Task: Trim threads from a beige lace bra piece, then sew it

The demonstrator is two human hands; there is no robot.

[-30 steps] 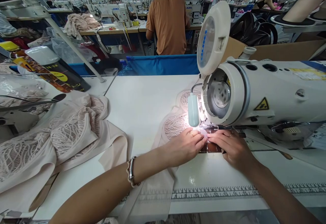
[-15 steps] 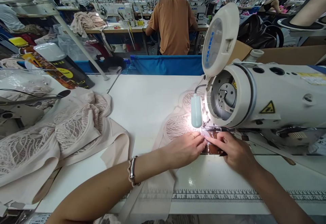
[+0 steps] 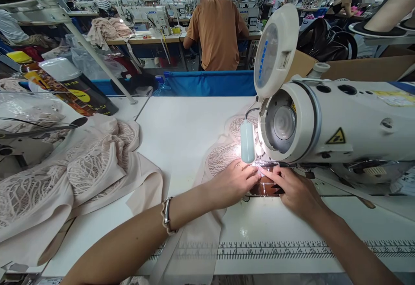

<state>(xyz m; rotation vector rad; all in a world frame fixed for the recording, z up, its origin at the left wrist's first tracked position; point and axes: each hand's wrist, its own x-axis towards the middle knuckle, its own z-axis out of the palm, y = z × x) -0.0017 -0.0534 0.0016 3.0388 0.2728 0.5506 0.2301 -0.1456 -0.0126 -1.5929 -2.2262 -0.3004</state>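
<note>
My left hand (image 3: 235, 182) lies on beige lace fabric (image 3: 223, 158) beside the sewing machine's needle area, fingers close together and fingertips holding the fabric's edge. My right hand (image 3: 296, 190) is just to the right, one finger stretched to the same edge and almost touching the left fingertips. Its other fingers are curled, and a small dark thing, too hidden to name, shows under them. The white sewing machine (image 3: 350, 123) stands above the right hand, its round cover (image 3: 275, 51) raised. A small lamp (image 3: 247, 142) lights the fabric and hides part of it. The needle cannot be seen.
A pile of beige lace pieces (image 3: 94, 172) lies left on the white table (image 3: 181, 125). Behind it lean a spray can (image 3: 81, 86) and a yellow-capped bottle (image 3: 35, 71). A printed ruler (image 3: 275, 250) runs along the front edge. A person (image 3: 215, 34) sits ahead, back turned.
The part inside the machine's open round head has turned and now shows a smooth disc. Both hands stay almost in place at the fabric. The whole view has shifted slightly.
</note>
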